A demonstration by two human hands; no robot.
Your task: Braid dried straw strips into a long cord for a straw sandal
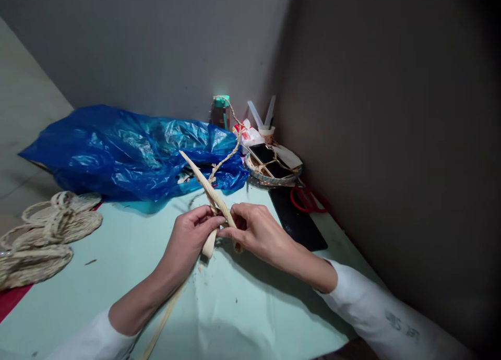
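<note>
Pale, dry plant-fibre strips [201, 178] cross between my two hands over the table. My left hand [194, 234] pinches them where they cross, thumb on top. Close beside it, my right hand [260, 234] has its thumb and bent fingers closed on the right-hand strip, whose rolled lower end shows beneath the fingers. A braided cord [232, 152] of the same fibre rises from behind the hands and loops up near a green-capped bottle [222, 112]. Another long strip [164, 321] hangs below my left wrist toward the front edge.
A crumpled blue plastic bag [129, 151] lies at the back. Woven straw sandals [58, 229] sit at left. At right are a basket [270, 181] holding a phone [270, 160], a black flat slab [299, 224], red-handled scissors [307, 199] and a dark wall.
</note>
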